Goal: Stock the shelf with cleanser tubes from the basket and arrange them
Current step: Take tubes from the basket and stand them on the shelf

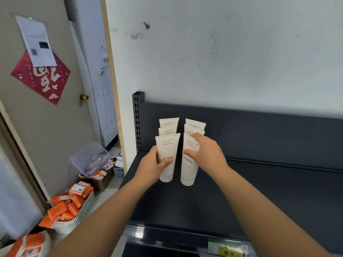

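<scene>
With the left hand wrapped round the front-left cleanser tube and the right hand pinching the front-right tube on the shelf, nudge both gently square, caps down.

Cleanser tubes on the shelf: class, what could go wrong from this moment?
1. The tubes stand on small caps, packed closely; a push from the left hand gripping the front left tube could topple the tubes behind.
2. The right hand holds the front right tube, which looks tilted; released so, it might fall.
</scene>
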Available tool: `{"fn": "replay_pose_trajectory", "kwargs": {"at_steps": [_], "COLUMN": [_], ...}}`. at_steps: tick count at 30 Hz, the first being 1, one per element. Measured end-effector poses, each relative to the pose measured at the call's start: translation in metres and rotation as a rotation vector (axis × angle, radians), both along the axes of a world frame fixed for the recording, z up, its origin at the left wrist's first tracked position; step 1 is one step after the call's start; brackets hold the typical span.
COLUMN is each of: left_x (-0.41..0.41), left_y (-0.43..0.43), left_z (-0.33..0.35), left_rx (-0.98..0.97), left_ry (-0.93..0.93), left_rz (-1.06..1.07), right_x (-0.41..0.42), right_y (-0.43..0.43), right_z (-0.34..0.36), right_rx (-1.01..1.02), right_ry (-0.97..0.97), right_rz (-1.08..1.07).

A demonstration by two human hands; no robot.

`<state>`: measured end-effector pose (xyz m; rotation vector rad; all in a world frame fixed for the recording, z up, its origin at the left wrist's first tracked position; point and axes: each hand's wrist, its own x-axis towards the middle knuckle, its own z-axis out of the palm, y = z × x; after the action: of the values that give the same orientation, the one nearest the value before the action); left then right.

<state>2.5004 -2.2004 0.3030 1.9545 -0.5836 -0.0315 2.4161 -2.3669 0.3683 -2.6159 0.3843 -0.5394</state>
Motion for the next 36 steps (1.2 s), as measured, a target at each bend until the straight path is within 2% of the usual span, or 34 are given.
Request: {"fn": "replay_pose_trajectory", "kwargs": {"at_steps": [3,9,12,16,19,25,36], "left_x": [-0.002,-0.01,-0.031,-0.067,-0.091,-0.15,-0.246], "left_y": [0.005,0.02,0.03,0.045,0.056,0.091,0.218], "left_z": [-0.001,-0.002,0.001,0.012,0.022,0.026,0.009], "left_rx": [0.045,0.199,0.338,0.584,0.653,0.862,0.87], "left_ry": [0.027,0.015,-0.02,-0.105,-0.151,-0.153,0.075], "left_rz": [-0.006,0.0,0.046,0.095,0.168,0.348,0.675], "right_x": [-0.003,-0.013,-0.026,-0.048,-0.065,-0.089,-0.104], "right_y": [-0.003,-0.009,-0.011,-0.006,0.001,0.028,0.151], "right_z": [0.004,0.013,0.017,0.022,0.021,0.003,-0.024], "right_rx": [-0.077,-0.088,-0.179,-0.277,-0.345,-0.295,-0.335], "right_ry": [0.027,-0.089,-0.148,-0.134,-0.123,-0.033,0.04], "right_rz": [-0.018,0.03,0.108,0.2,0.333,0.541,0.891]}}
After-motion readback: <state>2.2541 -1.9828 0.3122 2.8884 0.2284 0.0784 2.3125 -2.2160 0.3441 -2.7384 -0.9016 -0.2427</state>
